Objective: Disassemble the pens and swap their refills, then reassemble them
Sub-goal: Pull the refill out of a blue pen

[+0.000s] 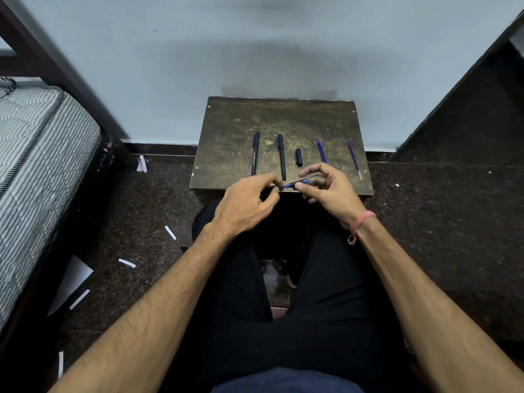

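Right hand (326, 191): fingers curled, gripping a blue pen (295, 184) at the stool's (226, 143) 6 o'clock edge.
Left hand (246, 202): fingertips pinching the pen's tip.
Stool top: bare toward 12 o'clock.

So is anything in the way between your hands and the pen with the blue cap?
Nothing visible. Both the left hand and the right hand hover just near of that blue-capped pen, with only bare stool top between.

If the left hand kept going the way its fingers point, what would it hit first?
The left hand points rightward, so it would likely first meet the blue pen part it pinches, then the right hand right behind it. Depth is unclear.
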